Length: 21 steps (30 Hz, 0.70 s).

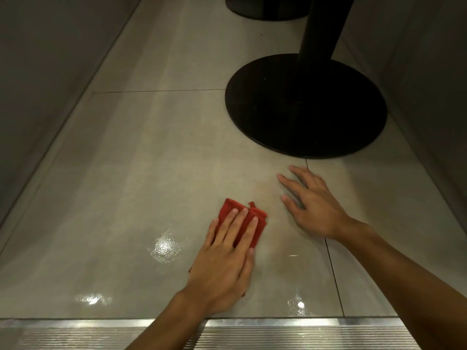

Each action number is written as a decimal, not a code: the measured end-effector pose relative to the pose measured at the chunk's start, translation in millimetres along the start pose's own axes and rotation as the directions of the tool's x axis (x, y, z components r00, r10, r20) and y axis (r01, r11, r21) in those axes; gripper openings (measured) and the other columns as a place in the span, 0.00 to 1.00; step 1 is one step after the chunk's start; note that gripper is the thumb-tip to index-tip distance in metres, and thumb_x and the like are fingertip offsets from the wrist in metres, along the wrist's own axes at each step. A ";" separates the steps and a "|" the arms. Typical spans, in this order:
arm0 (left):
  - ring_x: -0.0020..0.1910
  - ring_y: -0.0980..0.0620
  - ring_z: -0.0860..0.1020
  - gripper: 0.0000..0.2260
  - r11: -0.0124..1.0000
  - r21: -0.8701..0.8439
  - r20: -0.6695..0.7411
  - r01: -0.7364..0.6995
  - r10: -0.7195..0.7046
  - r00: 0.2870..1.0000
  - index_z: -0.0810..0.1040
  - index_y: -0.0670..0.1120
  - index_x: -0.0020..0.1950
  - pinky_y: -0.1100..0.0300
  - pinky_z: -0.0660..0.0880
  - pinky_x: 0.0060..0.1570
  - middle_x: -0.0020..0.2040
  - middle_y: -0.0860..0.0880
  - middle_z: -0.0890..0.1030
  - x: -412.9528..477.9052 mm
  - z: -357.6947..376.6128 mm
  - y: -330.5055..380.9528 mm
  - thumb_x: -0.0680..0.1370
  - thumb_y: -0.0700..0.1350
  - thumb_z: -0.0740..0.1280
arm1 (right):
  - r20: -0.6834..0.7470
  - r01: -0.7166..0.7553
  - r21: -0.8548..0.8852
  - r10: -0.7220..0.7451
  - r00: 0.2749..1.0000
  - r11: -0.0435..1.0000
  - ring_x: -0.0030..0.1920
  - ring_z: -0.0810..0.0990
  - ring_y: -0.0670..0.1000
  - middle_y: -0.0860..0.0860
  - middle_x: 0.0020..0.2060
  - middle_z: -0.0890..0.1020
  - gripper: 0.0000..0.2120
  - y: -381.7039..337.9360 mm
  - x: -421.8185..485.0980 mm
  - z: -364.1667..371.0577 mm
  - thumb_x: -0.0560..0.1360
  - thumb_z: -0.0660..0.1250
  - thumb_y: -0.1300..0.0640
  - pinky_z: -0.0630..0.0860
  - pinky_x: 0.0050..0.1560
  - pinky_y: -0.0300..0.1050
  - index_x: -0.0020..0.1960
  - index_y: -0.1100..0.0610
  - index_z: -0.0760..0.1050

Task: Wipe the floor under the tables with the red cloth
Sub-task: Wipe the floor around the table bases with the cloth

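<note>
The folded red cloth [231, 210] lies flat on the glossy grey tiled floor [141, 173] in the lower middle of the head view. My left hand [225, 258] presses on it with straight fingers, covering its near half. To the right, my right hand [310, 203] rests flat on the bare tile with its fingers spread, a short way from the cloth. Just beyond the right hand sits the round black base [305, 107] of a table, with its black post rising out of view.
A second black round base [265, 8] shows at the top edge. Dark grey walls or panels [38, 84] close in on both sides, leaving a narrow strip of floor. A ribbed metal threshold [101, 334] runs along the near edge.
</note>
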<state>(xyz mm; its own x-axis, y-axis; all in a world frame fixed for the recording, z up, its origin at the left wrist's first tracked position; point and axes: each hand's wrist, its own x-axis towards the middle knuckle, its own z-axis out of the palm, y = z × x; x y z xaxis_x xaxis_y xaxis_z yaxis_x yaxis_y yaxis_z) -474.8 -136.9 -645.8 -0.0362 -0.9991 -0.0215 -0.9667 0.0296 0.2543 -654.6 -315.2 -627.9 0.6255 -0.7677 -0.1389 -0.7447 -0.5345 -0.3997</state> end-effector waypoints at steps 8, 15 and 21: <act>0.78 0.54 0.45 0.25 0.996 -0.009 -0.034 0.093 -0.094 0.995 0.50 0.50 0.80 0.49 0.45 0.75 0.80 0.50 0.52 -0.7 -6.0 -21.6 0.82 0.55 0.43 | 0.016 0.006 0.023 -0.006 1.000 1.000 0.77 0.40 0.46 0.46 0.79 0.49 0.25 -2.5 -2.6 -2.4 0.82 0.53 0.44 0.41 0.76 0.47 0.78 0.43 0.53; 0.79 0.50 0.48 0.25 0.999 0.007 0.014 -0.050 0.050 0.999 0.55 0.47 0.79 0.46 0.50 0.73 0.79 0.47 0.56 -7.1 2.3 11.3 0.83 0.52 0.48 | 0.021 -0.012 -0.011 0.012 1.000 1.000 0.77 0.40 0.45 0.45 0.79 0.48 0.26 -2.6 -1.2 -1.6 0.82 0.52 0.43 0.40 0.75 0.46 0.78 0.43 0.52; 0.79 0.50 0.50 0.24 0.993 0.004 0.032 -0.119 0.118 0.992 0.56 0.48 0.79 0.47 0.53 0.73 0.79 0.49 0.55 -28.2 -4.6 -9.3 0.83 0.53 0.48 | 0.012 0.002 -0.005 -0.002 1.000 1.000 0.77 0.40 0.46 0.45 0.79 0.48 0.25 1.8 -0.8 -0.3 0.82 0.52 0.43 0.41 0.76 0.46 0.78 0.42 0.53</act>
<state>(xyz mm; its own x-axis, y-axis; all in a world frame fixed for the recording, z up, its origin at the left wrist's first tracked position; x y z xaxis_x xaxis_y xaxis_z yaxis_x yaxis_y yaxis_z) -463.7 -109.1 -643.1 -0.1586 -0.9871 -0.0227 -0.9565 0.1479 0.2516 -656.5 -315.7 -628.3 0.6295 -0.7625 -0.1495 -0.7448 -0.5374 -0.3955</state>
